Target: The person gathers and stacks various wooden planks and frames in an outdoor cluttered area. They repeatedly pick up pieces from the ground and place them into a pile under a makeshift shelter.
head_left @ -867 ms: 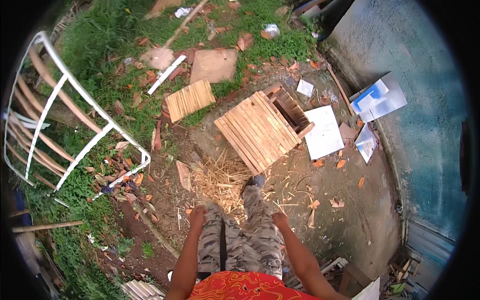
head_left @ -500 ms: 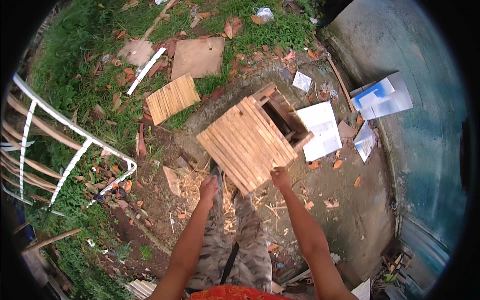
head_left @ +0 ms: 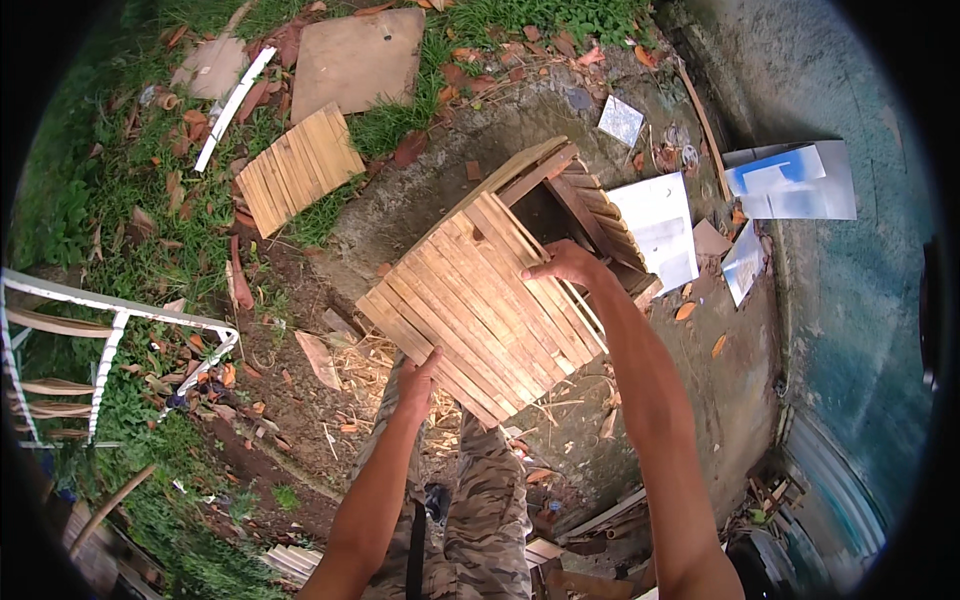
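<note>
No legible txt, labels, brands, nos. or signs in view.

The slatted box (head_left: 490, 300) blocks the way between left hand (head_left: 417, 382) and right hand (head_left: 570, 262). To the left hand's left, room is open until the white frame (head_left: 113, 345).

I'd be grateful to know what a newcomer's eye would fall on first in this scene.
Probably the slatted wooden box in the middle, with the left hand on its lower-left edge and the right hand beside its dark opening. Next might come the weathered blue wall curving along the right, then the white frame at far left.
</note>
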`<state>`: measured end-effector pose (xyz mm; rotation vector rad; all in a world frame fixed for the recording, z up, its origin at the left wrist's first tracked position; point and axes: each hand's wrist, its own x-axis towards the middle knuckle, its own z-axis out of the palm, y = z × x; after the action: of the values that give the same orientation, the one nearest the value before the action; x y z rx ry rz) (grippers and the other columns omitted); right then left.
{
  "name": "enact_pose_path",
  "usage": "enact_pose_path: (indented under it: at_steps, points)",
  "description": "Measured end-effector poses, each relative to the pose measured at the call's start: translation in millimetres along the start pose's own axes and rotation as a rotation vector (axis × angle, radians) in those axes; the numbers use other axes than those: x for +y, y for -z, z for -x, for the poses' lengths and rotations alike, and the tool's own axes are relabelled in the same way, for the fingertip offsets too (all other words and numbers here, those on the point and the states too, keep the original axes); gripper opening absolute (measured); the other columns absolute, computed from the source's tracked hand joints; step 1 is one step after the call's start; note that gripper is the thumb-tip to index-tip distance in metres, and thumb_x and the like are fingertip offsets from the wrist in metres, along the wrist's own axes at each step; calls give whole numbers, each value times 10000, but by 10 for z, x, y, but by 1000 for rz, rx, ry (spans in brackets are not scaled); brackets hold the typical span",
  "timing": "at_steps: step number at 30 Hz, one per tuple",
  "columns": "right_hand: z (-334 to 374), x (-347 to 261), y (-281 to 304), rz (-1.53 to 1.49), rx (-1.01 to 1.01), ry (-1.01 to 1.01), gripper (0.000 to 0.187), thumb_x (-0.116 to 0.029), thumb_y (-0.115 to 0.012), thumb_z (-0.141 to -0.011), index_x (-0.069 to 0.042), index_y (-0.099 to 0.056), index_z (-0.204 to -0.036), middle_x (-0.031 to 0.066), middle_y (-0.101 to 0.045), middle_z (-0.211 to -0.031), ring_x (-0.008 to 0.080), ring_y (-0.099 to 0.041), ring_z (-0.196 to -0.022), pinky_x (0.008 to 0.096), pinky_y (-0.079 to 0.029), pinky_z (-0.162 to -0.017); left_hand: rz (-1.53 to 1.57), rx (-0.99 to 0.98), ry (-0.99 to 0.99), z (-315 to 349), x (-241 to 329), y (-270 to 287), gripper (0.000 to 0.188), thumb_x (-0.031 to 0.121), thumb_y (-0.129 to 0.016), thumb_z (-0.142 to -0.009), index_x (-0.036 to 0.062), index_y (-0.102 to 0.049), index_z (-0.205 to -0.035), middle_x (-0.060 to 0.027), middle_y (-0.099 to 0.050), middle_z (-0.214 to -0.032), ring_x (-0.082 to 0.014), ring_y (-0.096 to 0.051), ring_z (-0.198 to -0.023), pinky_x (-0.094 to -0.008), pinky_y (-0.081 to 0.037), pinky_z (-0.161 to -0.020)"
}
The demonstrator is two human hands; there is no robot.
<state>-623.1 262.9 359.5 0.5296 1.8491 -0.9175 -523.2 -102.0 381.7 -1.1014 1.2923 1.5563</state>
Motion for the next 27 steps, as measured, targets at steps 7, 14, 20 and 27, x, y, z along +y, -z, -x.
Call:
enact_pose_path:
  at_steps: [7,14,20,27]
  points:
    - [-94,181,-267,-146,71,87,764,-545,-823,-647,55,-670,-1095,244,-668,-1076,337,-621,-1042,425,-464,-896,117,33,2,-105,-72,16,479,233,-814,-803,7,-593,-1163,-80,-652,-1106,-166,-627,-987,-291,-522,-796]
    - [252,-71,-162,-443,58,147,270,-208,-758,-810,16,-676,-936,87,-690,-786,165,-657,-710,324,-507,-714,176,15,-77,-92,-152,-5,391,217,-811,-807,14,-638,-1093,-56,-670,-1025,-141,-634,-898,-270,-519,-713]
    - [556,-182,-212,-358,269,65,343,-223,-711,-770,25,-642,-996,76,-678,-735,149,-648,-615,301,-520,-612,140,62,-72,-101,-267,20,353,240,-793,-825,29,-637,-1060,-25,-673,-948,-128,-630,-780,-282,-521,-757]
    - [1114,27,-727,-283,497,-109,484,-325,-724,-718,32,-651,-1036,141,-694,-736,222,-684,-647,366,-552,-641,265,38,-120,227,-296,119,206,207,-650,-858,81,-504,-931,-30,-525,-768,-177,-558,-664,-333,-520,-656]
